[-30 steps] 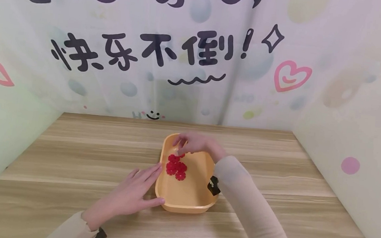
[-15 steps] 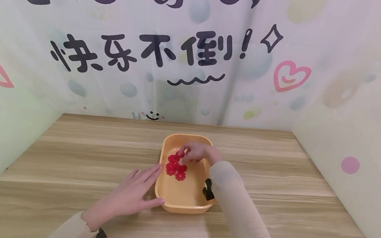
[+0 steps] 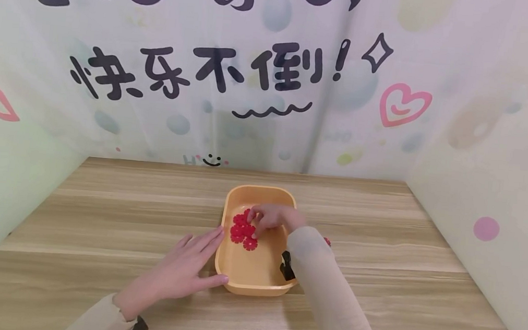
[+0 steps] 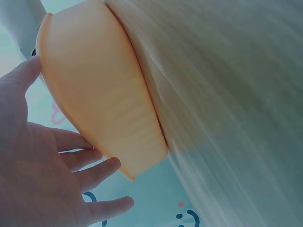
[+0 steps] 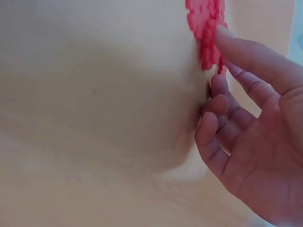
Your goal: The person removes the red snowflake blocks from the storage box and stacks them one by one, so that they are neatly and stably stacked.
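Note:
A shallow light-orange plastic tray point(image 3: 253, 290) stands on the table. Several red notched plastic discs point(image 3: 238, 231), snowflake-shaped, lie clustered along its left inside. My left hand point(image 3: 184, 263) rests its straight fingers and thumb on the tray's left rim; the left wrist view shows them spread against the tray's outer wall point(image 4: 99, 80). Inside the tray, my right hand point(image 3: 270, 218) pinches at the cluster. Seen from the right wrist, its thumb lies on one side of the red discs point(image 5: 201, 19) and the index fingertip is hidden behind them, while the other fingers curl.
Part of another red disc point(image 3: 327, 242) shows on the wood-grain table point(image 3: 124, 200), just past the right sleeve point(image 3: 324, 280). A printed curtain point(image 3: 266, 144) hangs behind the table, with pale walls on both sides. A black strap point(image 3: 288, 266) is at the right wrist.
My right hand has come down from the tray's far end toward me, onto the red discs. A red disc beside the right sleeve has come into sight. The left hand has stayed put.

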Available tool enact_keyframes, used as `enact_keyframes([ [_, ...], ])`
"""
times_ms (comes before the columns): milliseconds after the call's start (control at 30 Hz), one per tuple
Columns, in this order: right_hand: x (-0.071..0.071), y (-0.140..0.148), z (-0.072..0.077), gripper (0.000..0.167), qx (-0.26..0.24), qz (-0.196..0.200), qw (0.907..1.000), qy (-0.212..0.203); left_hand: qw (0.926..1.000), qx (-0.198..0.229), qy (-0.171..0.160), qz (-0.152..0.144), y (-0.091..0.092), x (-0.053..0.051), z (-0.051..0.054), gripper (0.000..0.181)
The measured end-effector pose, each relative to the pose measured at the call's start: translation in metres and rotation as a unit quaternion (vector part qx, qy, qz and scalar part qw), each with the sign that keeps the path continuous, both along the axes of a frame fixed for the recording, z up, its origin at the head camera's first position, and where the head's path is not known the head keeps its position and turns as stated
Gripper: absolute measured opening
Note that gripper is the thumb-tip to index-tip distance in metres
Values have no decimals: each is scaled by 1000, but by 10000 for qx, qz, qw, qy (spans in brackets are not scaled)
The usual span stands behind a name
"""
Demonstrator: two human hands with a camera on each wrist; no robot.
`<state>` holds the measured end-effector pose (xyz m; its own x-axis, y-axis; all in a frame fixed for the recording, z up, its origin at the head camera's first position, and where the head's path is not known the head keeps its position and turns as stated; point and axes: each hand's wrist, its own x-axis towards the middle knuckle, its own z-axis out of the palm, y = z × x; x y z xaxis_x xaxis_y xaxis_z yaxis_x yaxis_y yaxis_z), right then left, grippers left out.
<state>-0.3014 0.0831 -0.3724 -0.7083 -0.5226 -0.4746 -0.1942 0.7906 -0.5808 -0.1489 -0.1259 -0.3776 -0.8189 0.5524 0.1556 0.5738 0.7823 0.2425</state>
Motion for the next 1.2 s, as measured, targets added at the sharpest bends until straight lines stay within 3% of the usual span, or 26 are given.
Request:
enact_keyframes([
  [367,3,-3,-1,33,184,26,9997,133,10000,40,86,-20,0,0,0,84],
  [567,5,-4,0,34,154,-147,9997,118,10000,38,79,-25,0,0,0,85],
  [1200,8,-8,-3,32,423,-84,9975,560,10000,3,79,-27,0,0,-1,85],
])
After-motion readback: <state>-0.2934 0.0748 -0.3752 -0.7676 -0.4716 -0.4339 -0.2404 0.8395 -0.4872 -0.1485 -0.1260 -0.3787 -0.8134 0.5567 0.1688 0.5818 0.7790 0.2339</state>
